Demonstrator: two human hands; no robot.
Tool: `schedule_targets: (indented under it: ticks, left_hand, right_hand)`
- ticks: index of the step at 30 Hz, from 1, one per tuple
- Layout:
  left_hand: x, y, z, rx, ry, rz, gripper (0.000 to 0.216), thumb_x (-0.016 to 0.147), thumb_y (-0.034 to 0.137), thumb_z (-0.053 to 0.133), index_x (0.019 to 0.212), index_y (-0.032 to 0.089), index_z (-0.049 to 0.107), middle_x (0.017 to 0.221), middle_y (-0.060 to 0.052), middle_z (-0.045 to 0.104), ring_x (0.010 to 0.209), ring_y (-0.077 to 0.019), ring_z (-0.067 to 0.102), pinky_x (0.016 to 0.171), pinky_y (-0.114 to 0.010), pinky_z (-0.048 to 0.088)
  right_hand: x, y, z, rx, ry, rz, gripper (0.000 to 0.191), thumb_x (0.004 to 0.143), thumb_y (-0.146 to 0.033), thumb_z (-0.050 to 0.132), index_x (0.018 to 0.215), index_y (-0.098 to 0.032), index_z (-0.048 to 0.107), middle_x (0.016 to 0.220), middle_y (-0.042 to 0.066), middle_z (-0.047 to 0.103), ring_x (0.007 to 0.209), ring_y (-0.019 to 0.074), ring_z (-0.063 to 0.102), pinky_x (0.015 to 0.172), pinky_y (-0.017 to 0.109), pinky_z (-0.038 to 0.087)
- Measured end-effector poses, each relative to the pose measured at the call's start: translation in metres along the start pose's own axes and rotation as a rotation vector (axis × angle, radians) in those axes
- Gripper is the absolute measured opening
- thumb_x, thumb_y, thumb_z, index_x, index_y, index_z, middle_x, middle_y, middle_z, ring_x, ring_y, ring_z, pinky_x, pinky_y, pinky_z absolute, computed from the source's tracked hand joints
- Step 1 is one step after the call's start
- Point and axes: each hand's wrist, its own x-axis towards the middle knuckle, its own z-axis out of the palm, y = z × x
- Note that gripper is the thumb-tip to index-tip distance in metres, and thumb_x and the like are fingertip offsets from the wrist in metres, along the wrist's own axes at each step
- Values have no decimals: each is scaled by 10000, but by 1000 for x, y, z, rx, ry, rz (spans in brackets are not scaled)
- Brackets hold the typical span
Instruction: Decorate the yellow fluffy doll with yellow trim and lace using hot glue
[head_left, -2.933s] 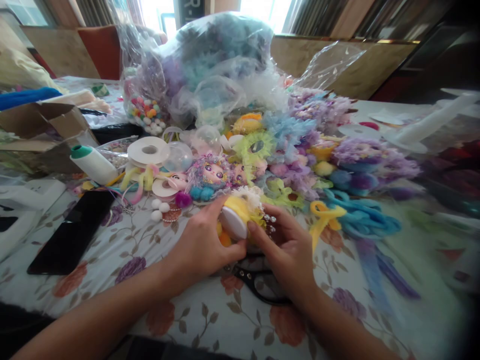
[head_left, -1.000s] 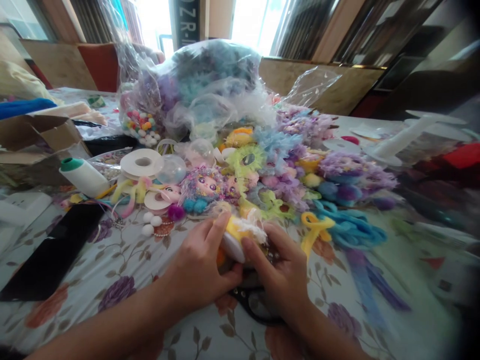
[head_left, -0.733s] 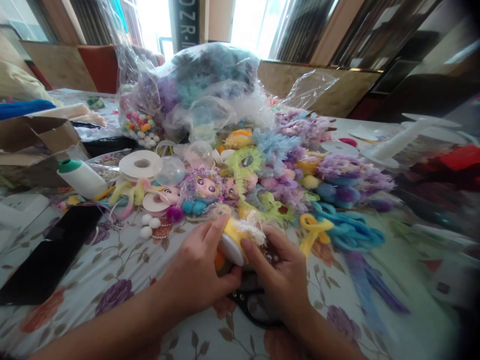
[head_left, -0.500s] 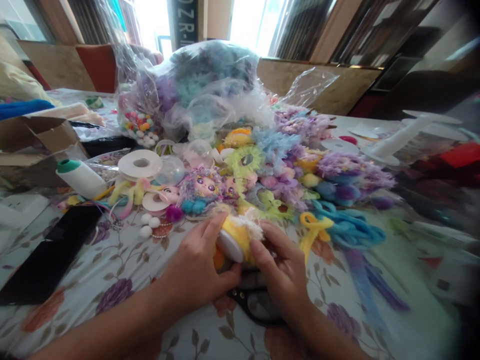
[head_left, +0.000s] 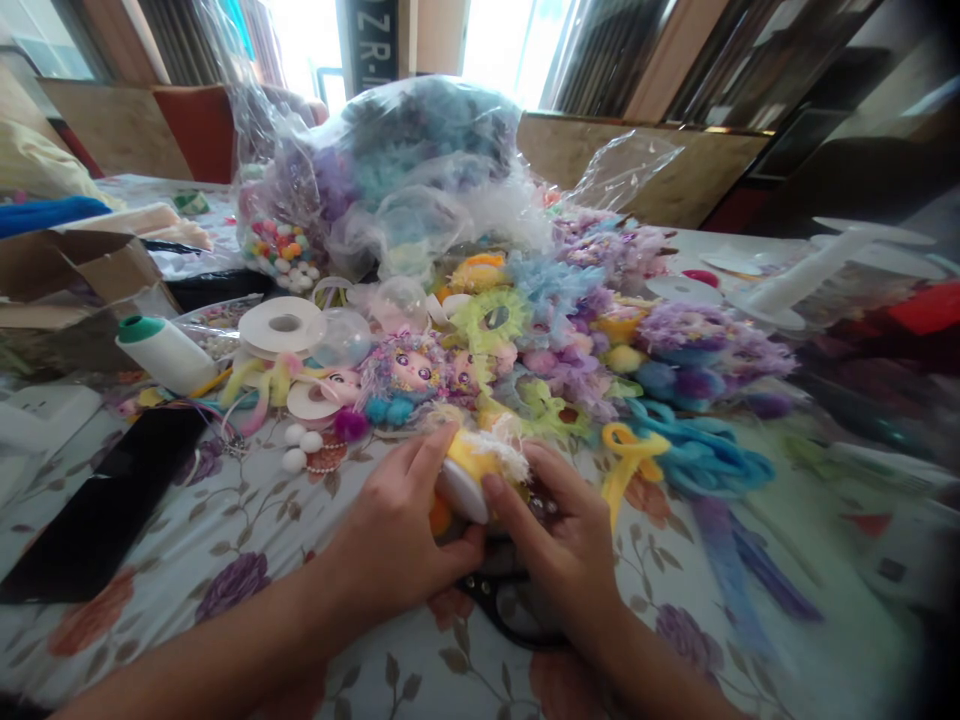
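Observation:
Both my hands hold a small yellow fluffy doll piece (head_left: pixel 474 465) with a white round back, just above the flowered tablecloth (head_left: pixel 247 520). My left hand (head_left: pixel 394 535) wraps it from the left, forefinger on top and thumb below. My right hand (head_left: pixel 559 545) grips it from the right with the thumb pressed on the white back. A short string of clear beads shows dimly between my right fingers. Black scissors (head_left: pixel 510 610) lie on the cloth under my hands.
Behind my hands lies a heap of fluffy pastel doll heads (head_left: pixel 420 368) and pompoms. Clear plastic bags (head_left: pixel 420 170) of material stand further back. A white thread cone (head_left: pixel 161 352), tape rolls (head_left: pixel 281 325), a black phone (head_left: pixel 97 515) and a cardboard box (head_left: pixel 71 270) sit at the left.
My hands have stayed on the yellow piece and turned it slightly; my right thumb shifted on its white back. The view dropped a little since the oldest frame.

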Motion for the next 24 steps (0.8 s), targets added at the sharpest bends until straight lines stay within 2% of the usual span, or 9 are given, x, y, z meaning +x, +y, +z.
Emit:
schedule_targets:
  ticks: [9,15,19,21,24]
  left_hand:
    - [0,2,-1,-8,2,10,755,733,264,695,1421,124,418,1343,-193,587,1263,-319,562,1035,-472,507]
    - [1,1,-1,-16,-5,5,754,729,260,694,1419,126,420,1329,-185,595,1246,-311,573,1040,-466,500]
    - [2,2,-2,-12,-15,-5,762,725,253,692,1425,136,414,1337,-176,592,1248,-313,571,1038,-465,500]
    - [3,2,-3,7,-8,-15,765,721,257,698,1423,146,416,1333,-170,596,1237,-314,578,1032,-460,504]
    - [5,2,-5,37,22,-34,767,728,279,709,1425,175,407,1314,-154,607,1195,-307,603,999,-444,524]
  right_hand:
    - [1,0,1,-13,32,-1,162,849,-311,674,767,-201,589,712,-12,529,632,140,495,557,249,431]
    - [1,-1,2,13,4,-21,124,903,-265,609,797,-200,603,759,-13,572,682,134,544,614,235,452]
    - [1,-1,2,49,-1,-12,171,935,-265,565,782,-203,610,746,-15,578,674,134,568,604,230,468]
    - [0,1,1,44,22,5,179,955,-281,529,838,-211,644,785,1,634,713,160,616,627,253,499]
    - [-1,3,-3,-1,115,-38,205,959,-272,512,1098,-230,658,1044,57,699,939,228,671,794,353,549]
